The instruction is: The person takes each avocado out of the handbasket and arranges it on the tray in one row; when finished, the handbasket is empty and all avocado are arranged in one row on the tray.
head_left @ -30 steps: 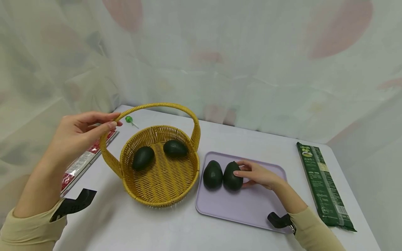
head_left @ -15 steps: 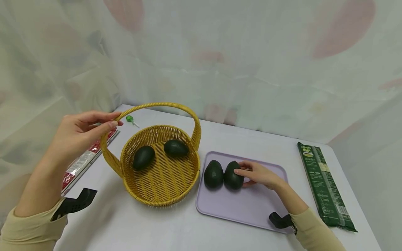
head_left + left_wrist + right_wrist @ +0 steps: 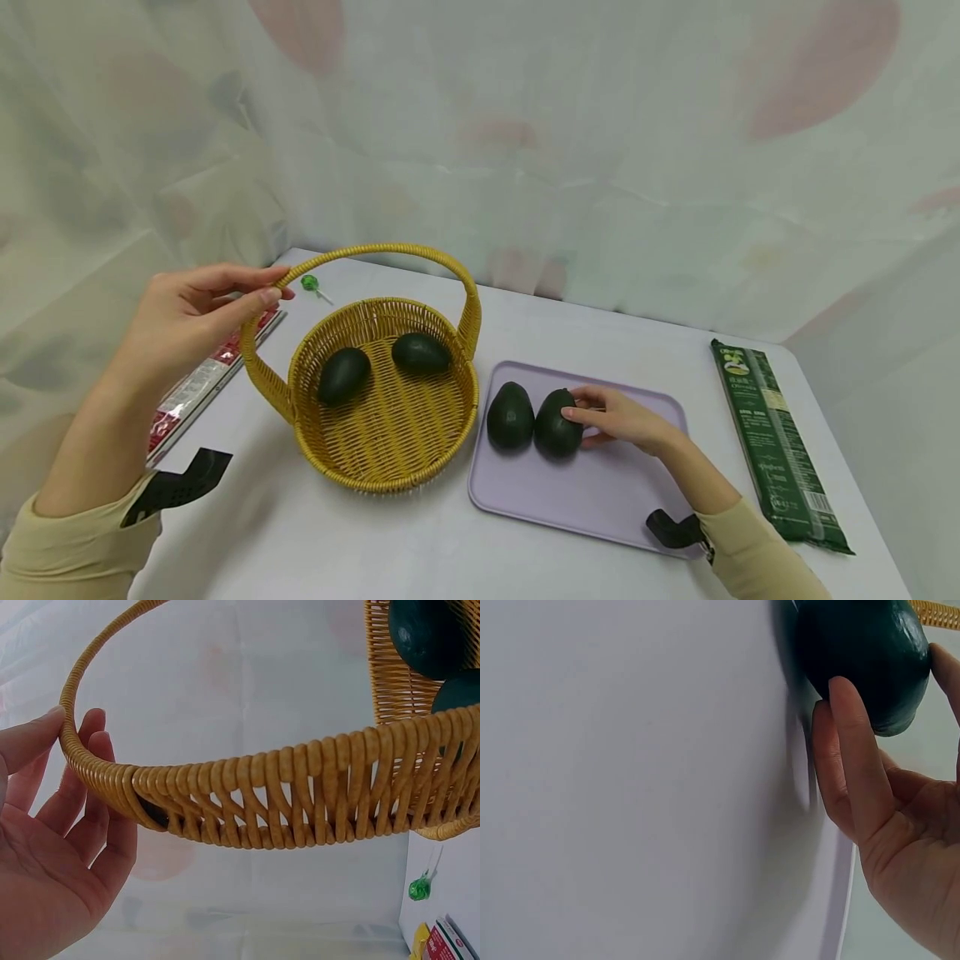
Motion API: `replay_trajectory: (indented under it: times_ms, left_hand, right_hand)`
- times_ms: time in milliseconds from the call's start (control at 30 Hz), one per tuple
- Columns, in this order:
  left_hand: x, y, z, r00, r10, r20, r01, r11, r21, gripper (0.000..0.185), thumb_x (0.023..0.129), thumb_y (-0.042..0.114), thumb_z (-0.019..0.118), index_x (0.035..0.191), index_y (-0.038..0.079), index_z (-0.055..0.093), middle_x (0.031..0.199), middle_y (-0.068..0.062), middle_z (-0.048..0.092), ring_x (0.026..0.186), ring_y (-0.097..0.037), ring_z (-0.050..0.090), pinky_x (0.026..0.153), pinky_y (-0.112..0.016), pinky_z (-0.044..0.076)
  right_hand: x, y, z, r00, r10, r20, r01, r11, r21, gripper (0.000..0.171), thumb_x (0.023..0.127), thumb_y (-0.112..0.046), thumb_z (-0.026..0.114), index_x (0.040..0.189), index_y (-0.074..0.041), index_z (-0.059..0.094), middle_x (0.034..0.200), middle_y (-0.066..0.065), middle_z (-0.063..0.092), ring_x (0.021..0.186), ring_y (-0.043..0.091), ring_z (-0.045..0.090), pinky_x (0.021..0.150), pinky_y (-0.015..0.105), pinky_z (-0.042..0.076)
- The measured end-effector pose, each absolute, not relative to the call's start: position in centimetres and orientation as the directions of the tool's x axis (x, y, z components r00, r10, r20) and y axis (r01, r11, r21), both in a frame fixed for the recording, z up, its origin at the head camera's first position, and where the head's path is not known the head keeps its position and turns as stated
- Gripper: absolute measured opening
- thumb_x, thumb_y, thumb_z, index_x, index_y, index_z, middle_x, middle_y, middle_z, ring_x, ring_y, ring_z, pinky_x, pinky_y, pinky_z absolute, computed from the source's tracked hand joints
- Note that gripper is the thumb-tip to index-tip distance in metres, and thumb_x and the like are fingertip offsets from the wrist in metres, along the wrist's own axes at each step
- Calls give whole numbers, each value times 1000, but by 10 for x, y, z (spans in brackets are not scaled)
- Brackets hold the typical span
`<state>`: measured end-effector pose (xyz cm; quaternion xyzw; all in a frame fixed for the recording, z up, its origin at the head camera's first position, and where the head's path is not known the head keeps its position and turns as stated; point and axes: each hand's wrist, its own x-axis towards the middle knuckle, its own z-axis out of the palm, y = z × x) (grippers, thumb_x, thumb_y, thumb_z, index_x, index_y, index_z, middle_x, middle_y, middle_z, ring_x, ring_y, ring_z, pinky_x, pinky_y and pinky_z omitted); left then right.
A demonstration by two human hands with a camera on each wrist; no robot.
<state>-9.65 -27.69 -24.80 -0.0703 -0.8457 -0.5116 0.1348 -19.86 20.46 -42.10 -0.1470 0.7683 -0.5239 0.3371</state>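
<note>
My left hand (image 3: 197, 312) pinches the handle (image 3: 101, 769) of a yellow woven basket (image 3: 386, 479) between thumb and fingers, on the handle's left side. Two dark green avocados, one at the left (image 3: 343, 377) and one at the back (image 3: 421, 354), lie inside that basket. To its right, a lilac tray (image 3: 600, 500) bears two more avocados side by side. Around the right one (image 3: 558, 427) my right hand (image 3: 618, 418) has its thumb and fingers, holding it from the right. The other avocado (image 3: 511, 417) sits at its left. In the right wrist view the held avocado (image 3: 866, 656) is partly cut off.
A long green package (image 3: 776, 442) lies along the table's right side. Behind my left arm is a red and silver package (image 3: 187, 400). A green lollipop (image 3: 310, 283) lies behind the basket, at the back left. Curtains (image 3: 570, 167) hang behind the table.
Held by my right hand, the avocado has tilted slightly, its narrow end a little further right. My left hand and the basket keep nearly the same place.
</note>
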Motion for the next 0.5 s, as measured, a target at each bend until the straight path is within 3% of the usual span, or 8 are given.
replay_trajectory:
  times_ms: [500]
  left_hand:
    - [-95, -277, -247, -954, -11, 300, 261, 466, 846, 24, 93, 7, 66, 116, 0, 69, 101, 5, 74, 83, -7, 69, 47, -25, 43]
  right_hand:
    - [-200, 205, -418, -732, -583, -352, 96, 423, -901, 59, 95, -28, 66, 136, 8, 45, 119, 19, 56, 99, 22, 61, 79, 40, 56]
